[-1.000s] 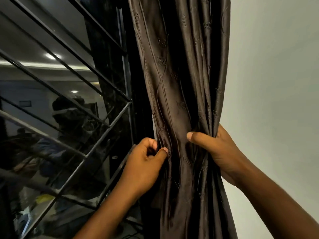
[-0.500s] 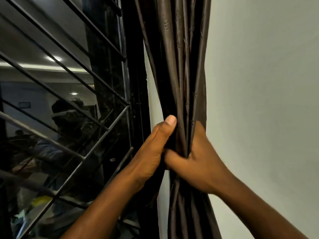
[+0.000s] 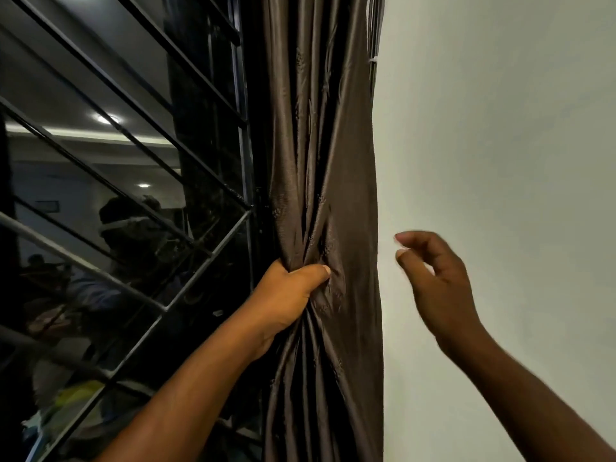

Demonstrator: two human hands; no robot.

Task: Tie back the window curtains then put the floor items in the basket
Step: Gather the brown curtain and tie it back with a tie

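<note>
Left fingers: curled tight round a gathered bunch of fabric, the thumb [image 3: 318, 272] pressed across the front of the folds; the other fingertips are hidden behind the cloth.
Left hand [image 3: 286, 295]: grips the curtain at about mid-height of the view, on the curtain's window-side edge, with the bare forearm rising from the bottom centre.
Right fingers: loosely bent and apart from one another, two fingertips [image 3: 401, 237] pointing toward the fabric; they hold nothing.
Right hand [image 3: 436, 285]: hangs in the air in front of the wall, just beside the curtain's right edge and not touching it; slightly blurred.
Curtain [image 3: 326, 145]: dark brown, glossy, with a faint woven motif; it hangs in vertical folds between the window and the wall, pinched in where the left hand grips it and fanning out again below.
Window [image 3: 133, 201]: dark glass to the left of the curtain, crossed by slanting black metal bars [image 3: 206, 261]; ceiling lights and a dim figure of a person reflect in it.
Wall [image 3: 500, 145]: plain, pale, filling the right side.
Small pale clip or hook [image 3: 373, 60]: on the curtain's right edge, high up; too small to tell which.
</note>
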